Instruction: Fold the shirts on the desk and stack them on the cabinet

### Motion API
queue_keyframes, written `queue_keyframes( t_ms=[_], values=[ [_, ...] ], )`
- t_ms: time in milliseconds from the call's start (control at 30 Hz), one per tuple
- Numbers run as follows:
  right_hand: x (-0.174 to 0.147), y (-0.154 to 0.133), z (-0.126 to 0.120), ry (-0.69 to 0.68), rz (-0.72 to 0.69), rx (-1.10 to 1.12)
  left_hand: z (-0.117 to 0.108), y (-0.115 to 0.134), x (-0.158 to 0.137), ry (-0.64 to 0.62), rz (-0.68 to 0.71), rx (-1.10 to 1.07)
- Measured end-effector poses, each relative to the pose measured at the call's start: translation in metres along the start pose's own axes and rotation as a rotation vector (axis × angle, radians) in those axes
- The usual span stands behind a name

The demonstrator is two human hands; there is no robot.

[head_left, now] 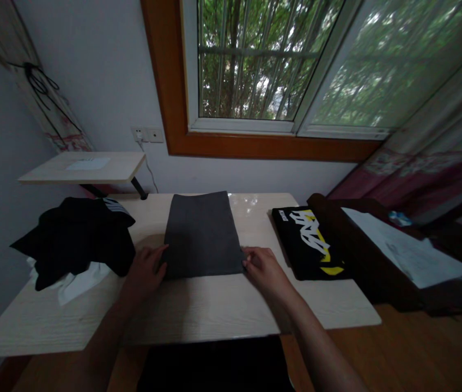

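Observation:
A flat, dark grey rectangle of folded cloth (pixel 202 234) lies on the pale wooden table (pixel 214 310) in front of me. Its kind of garment does not show. At its left edge, near the lower corner, my left hand (pixel 145 267) has finger and thumb closed on the side. My right hand (pixel 264 267) pinches the opposite side close to the lower right corner. A crumpled black garment (pixel 79 234) with white stripes sits left of my left hand, over some white cloth (pixel 86 283). To the right is a neatly folded black garment (pixel 307 245) with white and yellow print.
A small raised shelf (pixel 84 166) on black legs stands at the back left, bearing a paper. Behind the table are a wall socket (pixel 147 134) and a wood-framed window (pixel 263 144). At right, a dark brown surface (pixel 362 245) holds a white sheet (pixel 411 250).

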State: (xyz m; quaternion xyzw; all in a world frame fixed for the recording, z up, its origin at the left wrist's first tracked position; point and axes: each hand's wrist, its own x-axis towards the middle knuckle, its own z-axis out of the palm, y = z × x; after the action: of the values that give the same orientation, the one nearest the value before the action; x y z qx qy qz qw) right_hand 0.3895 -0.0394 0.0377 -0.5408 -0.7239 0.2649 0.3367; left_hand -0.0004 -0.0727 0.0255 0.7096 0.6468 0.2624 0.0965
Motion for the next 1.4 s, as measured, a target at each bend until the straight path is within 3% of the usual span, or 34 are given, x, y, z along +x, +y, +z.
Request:
queue_keyframes(
  t_ms=[67,133,267,400,500,867,1067,1233,1400],
  values=[
    [0.010,-0.013,-0.001,0.031,-0.056,-0.064,-0.002,0.017,0.005,0.049,0.083,0.064],
    [0.021,-0.029,0.007,0.057,-0.103,-0.096,0.001,0.037,0.013,0.015,0.176,0.069],
    [0.044,-0.055,0.050,0.041,-0.205,-0.216,0.024,0.068,0.028,-0.081,0.294,0.103],
    [0.054,-0.053,0.095,-0.054,-0.234,-0.373,0.051,0.065,0.037,-0.080,0.204,0.148],
    [0.054,-0.036,0.107,-0.057,-0.235,-0.430,0.057,0.047,0.040,-0.076,0.147,0.141],
    [0.046,0.007,0.073,-0.050,-0.159,-0.487,0.042,-0.002,0.040,-0.112,0.035,0.161],
    [0.038,0.028,0.049,-0.081,-0.135,-0.446,0.039,-0.032,0.036,-0.070,0.019,0.116],
    [0.038,0.038,0.035,0.016,-0.153,-0.355,0.035,-0.047,0.036,0.046,-0.043,-0.013],
    [0.040,0.038,0.033,0.114,-0.149,-0.280,0.035,-0.049,0.036,0.046,-0.050,-0.044]
  ],
)
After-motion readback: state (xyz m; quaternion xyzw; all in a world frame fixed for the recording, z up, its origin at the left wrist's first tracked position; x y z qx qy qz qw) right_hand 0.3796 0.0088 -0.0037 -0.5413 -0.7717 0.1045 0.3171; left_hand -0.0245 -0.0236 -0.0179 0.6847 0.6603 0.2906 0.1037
